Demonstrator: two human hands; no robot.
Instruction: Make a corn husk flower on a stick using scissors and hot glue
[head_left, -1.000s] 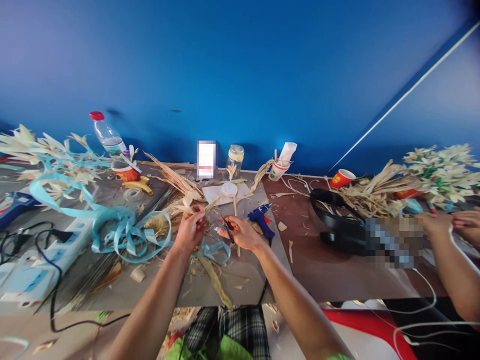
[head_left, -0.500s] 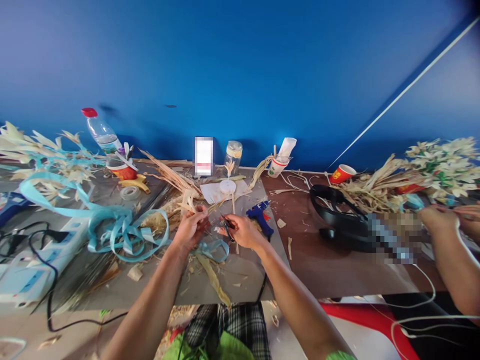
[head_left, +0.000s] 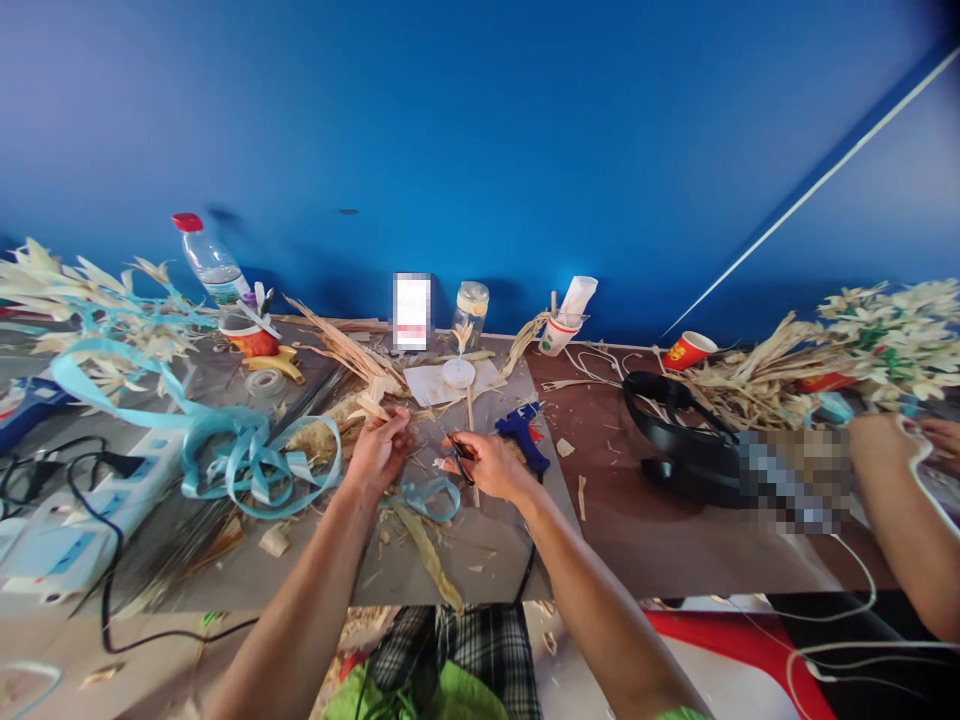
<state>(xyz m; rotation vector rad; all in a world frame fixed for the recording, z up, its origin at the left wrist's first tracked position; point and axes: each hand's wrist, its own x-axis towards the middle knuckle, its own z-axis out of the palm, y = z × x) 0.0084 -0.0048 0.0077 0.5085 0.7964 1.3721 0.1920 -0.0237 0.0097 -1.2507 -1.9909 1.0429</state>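
Note:
Pinched in my left hand point(head_left: 381, 452) is a pale dried husk piece point(head_left: 372, 398), its end sticking out above my fingers. My right hand point(head_left: 496, 468) holds small dark-handled scissors point(head_left: 463, 466), their blades pointing up and left toward my left hand, apart from the husk. Just right of my right hand lies a blue glue gun point(head_left: 527, 440). Behind my hands, a small husk flower point(head_left: 464, 336) stands over a round white disc point(head_left: 458, 375) on white paper. Light blue ribbon point(head_left: 431, 497) lies between and below the hands.
Tangled blue ribbon point(head_left: 217, 465), a power strip point(head_left: 90, 530) and husk flowers point(head_left: 112, 300) fill the left side. A glass jar point(head_left: 472, 302) and paper cup point(head_left: 559, 335) stand near the wall. At right are a black headset point(head_left: 686, 460) and another person's arm point(head_left: 900, 510).
The husk in my left hand has tilted lower and to the left. My right hand with the scissors is almost unmoved. The whole view has shifted slightly.

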